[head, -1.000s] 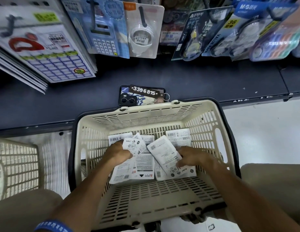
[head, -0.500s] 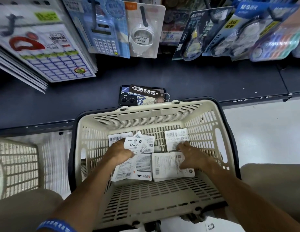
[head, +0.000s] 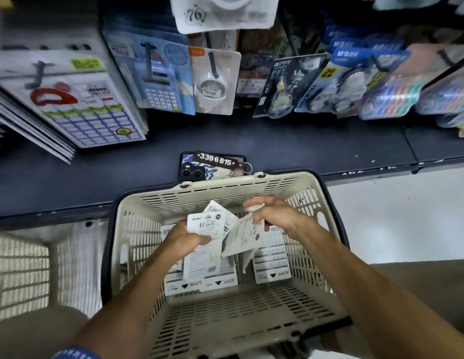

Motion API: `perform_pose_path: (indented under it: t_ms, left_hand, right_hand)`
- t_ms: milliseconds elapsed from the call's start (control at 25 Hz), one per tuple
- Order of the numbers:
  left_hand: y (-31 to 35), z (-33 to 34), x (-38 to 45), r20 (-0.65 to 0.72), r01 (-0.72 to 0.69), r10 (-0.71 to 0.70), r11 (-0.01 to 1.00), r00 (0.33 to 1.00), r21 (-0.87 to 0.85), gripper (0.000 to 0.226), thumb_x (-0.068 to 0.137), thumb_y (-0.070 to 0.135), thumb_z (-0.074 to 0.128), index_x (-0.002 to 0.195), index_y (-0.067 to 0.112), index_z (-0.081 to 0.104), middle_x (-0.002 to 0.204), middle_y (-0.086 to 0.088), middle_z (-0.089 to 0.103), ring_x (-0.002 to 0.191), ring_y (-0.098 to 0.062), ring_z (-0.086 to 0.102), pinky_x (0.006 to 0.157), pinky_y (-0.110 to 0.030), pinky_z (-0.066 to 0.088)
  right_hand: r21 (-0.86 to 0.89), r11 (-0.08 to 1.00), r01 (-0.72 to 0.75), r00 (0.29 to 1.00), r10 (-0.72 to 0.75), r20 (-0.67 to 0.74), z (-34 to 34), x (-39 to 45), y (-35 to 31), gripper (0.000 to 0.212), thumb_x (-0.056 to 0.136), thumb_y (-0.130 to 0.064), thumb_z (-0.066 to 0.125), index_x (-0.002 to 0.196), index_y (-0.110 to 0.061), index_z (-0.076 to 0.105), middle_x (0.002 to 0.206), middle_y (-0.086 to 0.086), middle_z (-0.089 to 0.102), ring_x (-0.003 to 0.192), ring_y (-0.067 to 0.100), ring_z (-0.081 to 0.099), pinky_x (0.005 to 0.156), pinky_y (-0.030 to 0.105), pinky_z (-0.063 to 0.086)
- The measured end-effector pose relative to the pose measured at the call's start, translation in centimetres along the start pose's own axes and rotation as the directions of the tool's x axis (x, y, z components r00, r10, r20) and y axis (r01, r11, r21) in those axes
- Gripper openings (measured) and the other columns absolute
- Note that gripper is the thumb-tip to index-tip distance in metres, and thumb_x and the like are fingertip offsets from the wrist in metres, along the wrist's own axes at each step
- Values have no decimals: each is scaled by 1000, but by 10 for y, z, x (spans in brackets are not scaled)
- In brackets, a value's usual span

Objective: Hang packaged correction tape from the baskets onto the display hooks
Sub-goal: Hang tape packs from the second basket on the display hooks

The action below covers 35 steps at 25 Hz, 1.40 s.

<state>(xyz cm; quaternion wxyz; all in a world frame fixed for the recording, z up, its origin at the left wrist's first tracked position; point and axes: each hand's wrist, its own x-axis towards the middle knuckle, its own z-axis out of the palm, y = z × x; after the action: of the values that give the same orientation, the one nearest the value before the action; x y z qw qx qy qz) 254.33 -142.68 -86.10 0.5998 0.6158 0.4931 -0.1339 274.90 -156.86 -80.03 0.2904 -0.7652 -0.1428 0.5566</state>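
packs: the correction tape packs (head: 202, 225) are flat white cards, so I'd guess super light and a bit bendy, nothing fragile but easy to crease. More of them lie loose on the basket floor (head: 271, 265), mostly backs up with barcodes showing.

where they are: a few fanned in my left hand (head: 185, 240), one dangling from my right hand (head: 276, 216), both held just above the pile inside the cream basket (head: 225, 189).

left hand: closed on a small fan of cards, thumb across the front one with the printed label.

right hand: pinching the top edge of a single pack (head: 247, 235), which hangs tilted and flexes a little. It looks slick, so I'd keep the pinch up near the hang hole.

best grip: top edge, I reckon, so the hole stays free for the hook.

hooks: the display hooks (head: 212, 62) up on the wall already carry calculators, tape rolls and such. Can't tell which one is meant for these.

hard to see: the whole shelf is smeared with blur, I can't make out the hang holes on my packs, and I can't count the ones under my hands.

other stuff: a phone (head: 193, 172) with a number tag sits on the dark ledge (head: 303, 151) right behind the basket, and a second basket (head: 21, 270) is off to my left, cut off by the frame edge.
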Motion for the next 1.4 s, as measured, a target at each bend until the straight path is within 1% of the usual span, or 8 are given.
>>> perform_pose_path:
  t_ms: [200,440,680,840,960,1160,1280,1400]
  left_hand:
    - [59,3,-32,83,-141,166,958,983,-249,36,78,7,81,96,34,66,90,23,77,92,-3,68,80,-30,51]
    - [72,10,-80,175,-120,188,934,967,-336,32,85,11,68,116,14,72,104,-7,79,102,-29,72,93,-44,56]
    - [81,24,-114,293,-4,292,715,910,-699,59,89,63,56,114,15,78,116,-18,74,99,-33,73,83,-40,59]
    - [102,15,-130,185,-93,293,727,938,-681,38,74,44,68,96,15,82,102,-20,76,84,-32,74,76,-36,59]
    - [118,16,-144,131,-101,285,673,950,-733,30,68,30,69,89,13,83,101,-21,77,80,-33,75,75,-38,59]
    - [153,16,-163,18,-196,308,647,951,-737,27,91,14,61,114,6,73,108,-23,76,94,-41,74,81,-47,60]
    - [166,0,-175,-7,-233,339,632,941,-739,34,88,15,69,121,7,70,111,-23,75,101,-45,72,82,-52,60]
    - [188,-21,-197,-15,-326,454,616,891,-717,51,70,20,81,119,10,70,107,-19,77,92,-38,76,70,-45,62]
  right_hand:
    - [397,909,-124,992,105,71,-8,-41,-62,10,81,-11,56,74,-15,62,49,0,58,50,16,63,78,40,48]
    - [557,822,-119,983,17,185,-25,-100,-57,46,84,-32,72,125,-14,62,111,3,77,86,28,74,81,60,57]
    - [621,780,77,997,-68,-38,-4,-133,-61,18,87,-16,71,104,-10,71,103,4,77,68,19,66,60,31,59]
    - [204,842,499,775,-328,-539,21,-153,-62,53,86,-16,78,132,-16,52,103,1,65,71,3,62,62,23,53]
    - [-153,920,360,639,-363,-678,20,-168,-62,65,79,-57,75,130,-28,48,119,-13,54,108,10,55,95,39,50]
    - [220,816,535,801,-408,-438,15,-193,-66,56,75,-43,86,121,-37,54,110,-9,74,96,9,72,78,34,61]
    - [360,709,606,786,-465,-408,3,-201,-75,75,69,-11,91,129,-35,56,104,-8,76,94,14,74,71,32,61]
    - [403,627,667,735,-466,-492,-22,-208,-97,91,57,-21,93,136,-31,49,93,8,73,89,27,74,85,54,59]
